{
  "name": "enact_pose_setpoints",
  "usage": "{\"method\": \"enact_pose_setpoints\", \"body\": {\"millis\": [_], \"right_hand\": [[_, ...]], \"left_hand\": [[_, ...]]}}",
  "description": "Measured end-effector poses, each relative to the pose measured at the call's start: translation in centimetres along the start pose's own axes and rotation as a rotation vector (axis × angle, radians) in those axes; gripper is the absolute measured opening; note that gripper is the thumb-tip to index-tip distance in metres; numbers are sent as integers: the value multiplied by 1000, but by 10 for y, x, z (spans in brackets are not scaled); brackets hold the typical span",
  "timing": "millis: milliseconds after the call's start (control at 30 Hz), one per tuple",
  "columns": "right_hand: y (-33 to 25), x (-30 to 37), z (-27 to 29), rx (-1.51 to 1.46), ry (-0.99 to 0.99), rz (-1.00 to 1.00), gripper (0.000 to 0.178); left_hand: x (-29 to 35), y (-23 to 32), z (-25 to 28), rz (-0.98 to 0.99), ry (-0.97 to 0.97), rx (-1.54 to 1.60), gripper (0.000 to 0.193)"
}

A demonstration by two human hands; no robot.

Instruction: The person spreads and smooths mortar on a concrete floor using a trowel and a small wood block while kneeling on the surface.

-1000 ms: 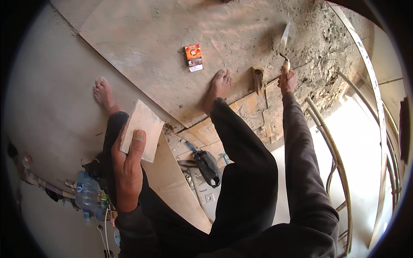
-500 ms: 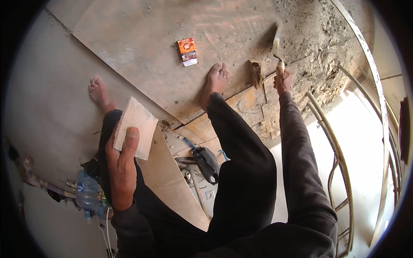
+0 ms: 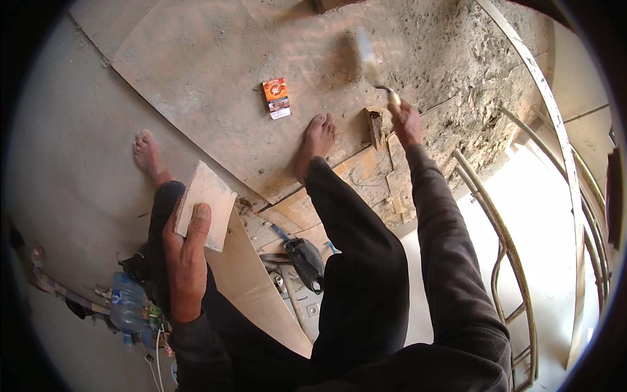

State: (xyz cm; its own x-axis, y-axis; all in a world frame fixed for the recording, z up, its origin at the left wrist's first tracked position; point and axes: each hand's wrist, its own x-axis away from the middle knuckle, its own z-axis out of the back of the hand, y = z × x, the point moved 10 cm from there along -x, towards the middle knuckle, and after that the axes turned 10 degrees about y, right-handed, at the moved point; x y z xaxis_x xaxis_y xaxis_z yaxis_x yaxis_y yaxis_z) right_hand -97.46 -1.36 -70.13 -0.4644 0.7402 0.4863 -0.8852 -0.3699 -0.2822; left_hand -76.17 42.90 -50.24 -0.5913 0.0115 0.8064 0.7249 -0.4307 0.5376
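Note:
My left hand (image 3: 185, 274) grips a flat, broken-edged piece of pale pinkish tile (image 3: 210, 186), thumb pressed on its face, above my left leg. Stretched out ahead, my right hand (image 3: 407, 124) is closed round the handle of a trowel (image 3: 369, 65). Motion smears the trowel's blade, which points away over the dusty boards; whether it touches them I cannot tell. Loose grey rubble or mortar (image 3: 450, 68) lies to the right of the blade. Just left of my right hand stands a rough wooden block (image 3: 375, 129).
An orange-and-white small box (image 3: 276, 98) lies ahead of my bare feet on the boards. Curved metal rails (image 3: 506, 238) run along the right. Below the boards are a dark bag (image 3: 305, 261) and, at lower left, a clear plastic bottle (image 3: 127, 304). A brown block (image 3: 336, 4) shows at the top edge.
My right hand and the trowel have swung left and a little farther away, off the rubble's edge. The view has tilted slightly forward. My left hand keeps its hold on the tile piece.

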Motion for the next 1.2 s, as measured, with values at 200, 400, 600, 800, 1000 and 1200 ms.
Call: {"method": "enact_pose_setpoints", "body": {"millis": [200,400,600,800,1000,1200], "right_hand": [[21,-62,11,-10,64,-75,42],[54,-56,41,-411,221,-365,35],[-47,-79,7,-30,13,2,48],[64,-121,25,-706,126,-573,37],[41,-80,52,-451,135,-348,34],[-95,-107,44,-352,11,89,34]], "left_hand": [[-5,10,0,-118,20,-88,39],[-3,0,0,60,-18,3,47],[-5,2,-6,73,-37,-36,49],[-7,6,-5,50,20,-2,41],[-10,16,-1,69,-16,-15,38],[-15,25,-3,54,-25,74,36]]}}
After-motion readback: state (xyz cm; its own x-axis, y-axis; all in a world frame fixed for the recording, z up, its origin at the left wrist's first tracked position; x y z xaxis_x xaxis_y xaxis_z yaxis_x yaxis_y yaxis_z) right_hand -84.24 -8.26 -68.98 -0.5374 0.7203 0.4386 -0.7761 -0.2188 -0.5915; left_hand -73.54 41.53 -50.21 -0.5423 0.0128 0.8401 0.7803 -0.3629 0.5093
